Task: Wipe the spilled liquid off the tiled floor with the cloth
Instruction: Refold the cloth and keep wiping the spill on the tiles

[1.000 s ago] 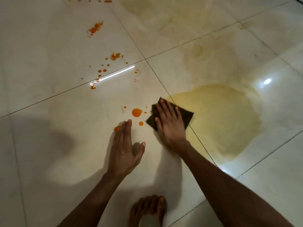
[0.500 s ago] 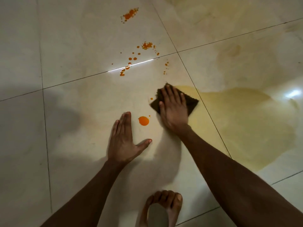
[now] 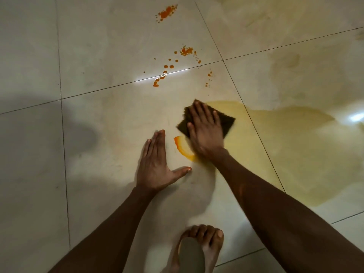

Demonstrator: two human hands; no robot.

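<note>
My right hand (image 3: 203, 131) presses flat on a dark brown cloth (image 3: 227, 123) lying on the pale tiled floor (image 3: 98, 46). An orange smear (image 3: 182, 147) curves just left of that hand's wrist. Beyond the cloth, orange droplets (image 3: 169, 67) dot the tile seam, and another orange patch (image 3: 166, 13) lies farther off. A wide yellowish puddle (image 3: 285, 138) spreads to the right of the cloth. My left hand (image 3: 157, 164) rests flat on the floor with straight fingers and thumb spread, left of the smear.
A bare foot (image 3: 204, 241) stands on the tile near the bottom edge, between my forearms. A dark shadow (image 3: 74, 133) falls over the floor on the left. A bright light reflection (image 3: 356, 117) glints at the right edge.
My right hand has dragged the cloth back over the round orange drop, leaving a curved orange smear. The left hand has stayed flat on the floor.
</note>
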